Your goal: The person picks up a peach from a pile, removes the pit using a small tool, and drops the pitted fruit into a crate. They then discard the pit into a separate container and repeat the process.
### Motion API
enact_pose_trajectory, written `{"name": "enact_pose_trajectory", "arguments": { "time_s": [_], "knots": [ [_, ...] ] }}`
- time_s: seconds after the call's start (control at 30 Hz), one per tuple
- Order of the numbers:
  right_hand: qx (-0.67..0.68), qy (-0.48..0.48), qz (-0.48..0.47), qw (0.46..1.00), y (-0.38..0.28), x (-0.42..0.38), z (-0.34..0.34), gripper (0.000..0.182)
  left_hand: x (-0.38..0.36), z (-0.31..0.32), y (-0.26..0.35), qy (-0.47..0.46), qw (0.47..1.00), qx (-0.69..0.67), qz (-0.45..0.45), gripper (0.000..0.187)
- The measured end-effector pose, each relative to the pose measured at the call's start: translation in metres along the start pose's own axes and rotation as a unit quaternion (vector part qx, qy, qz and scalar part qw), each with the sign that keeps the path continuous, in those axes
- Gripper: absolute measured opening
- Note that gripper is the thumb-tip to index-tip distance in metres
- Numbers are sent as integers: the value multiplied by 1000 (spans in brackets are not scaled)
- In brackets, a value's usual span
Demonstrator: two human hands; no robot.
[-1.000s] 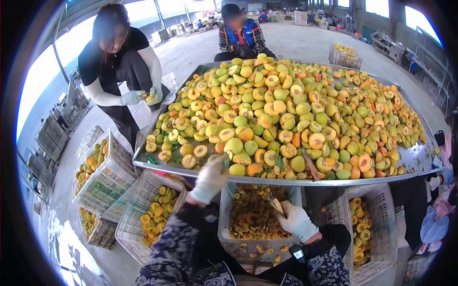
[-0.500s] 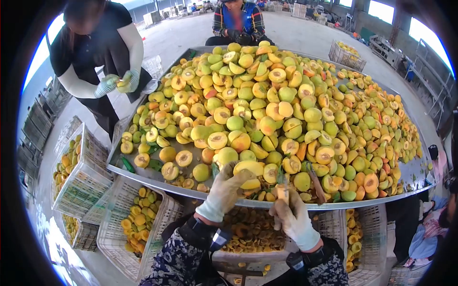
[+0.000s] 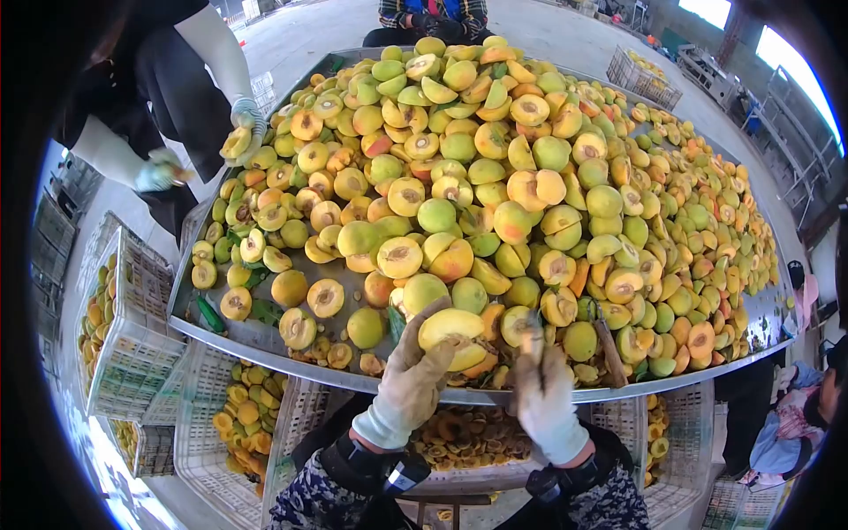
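The left hand (image 3: 411, 371), in a worn beige work glove, is now holding a yellow halved peach (image 3: 452, 336) at the near edge of the large metal tray counter (image 3: 265, 340). Its fingers (image 3: 422, 329) are curling around the fruit from the left side and gripping it, with the pale round side of the fruit turned up. One second ago this hand was only reaching to the rim of the counter and held nothing; half a second ago it was already closing on the fruit. So the fruit is picked from the heap and is now sitting in the hand, just above the other yellow-green fruits (image 3: 495, 177).

The right hand (image 3: 541, 389), in a white glove, is standing just beside the fruit, on its right. It is closed around a small tool with a thin dark tip (image 3: 533, 334); I cannot tell exactly what kind of blade it is. Earlier this hand was lower, over the white plastic crate with brown pits (image 3: 459, 437); now it has come up to the level of the fruit, so I judge the cutting or pitting is about to begin.

The view has also moved closer to the heap. At the far left, another person's gloved hand (image 3: 243, 132) is holding a fruit half over the counter.
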State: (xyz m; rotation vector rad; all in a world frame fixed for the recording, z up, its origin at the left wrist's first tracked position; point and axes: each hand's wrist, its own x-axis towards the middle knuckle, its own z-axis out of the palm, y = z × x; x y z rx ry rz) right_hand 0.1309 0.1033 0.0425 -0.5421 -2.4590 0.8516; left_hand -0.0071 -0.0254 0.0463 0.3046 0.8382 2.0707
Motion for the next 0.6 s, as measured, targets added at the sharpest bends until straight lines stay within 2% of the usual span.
{"name": "enact_pose_trajectory", "arguments": {
  "time_s": [0.03,0.07,0.1,0.17,0.2,0.23,0.33,0.37,0.4,0.43,0.5,0.57,0.6],
  "knots": [
    [157,5,130,979,-3,2,-4,11,2,-2,1,-1,1000,0,-1,56],
    [303,23,210,929,-8,2,-1,17,2,-4,1,13,1000,-8,-15,55],
    [302,21,211,929,-10,3,3,17,2,-6,-1,29,999,-19,-30,55],
    [256,17,145,955,-14,7,9,29,4,-8,-7,19,999,6,-27,56],
    [99,58,16,993,-17,18,6,36,4,-9,-10,6,999,35,-23,56],
    [99,62,19,993,-16,16,5,36,3,-8,-12,3,999,36,-27,56],
    [208,-66,175,960,3,8,14,27,0,-7,-20,-7,996,83,8,50],
    [208,-67,174,960,3,6,11,27,-1,-8,-24,-5,965,253,71,48],
    [264,-55,184,945,2,6,7,25,-3,-8,-26,-3,900,414,133,47],
    [318,-45,194,927,0,5,6,23,-5,-5,-28,2,870,464,168,47],
    [344,-36,211,914,-3,-3,6,21,-9,7,-25,47,794,553,250,46],
    [142,-9,80,987,6,-10,6,22,-8,2,-29,11,687,639,345,60],
    [141,-9,80,987,6,-11,6,22,-9,2,-30,11,688,638,345,60]
  ]
}}
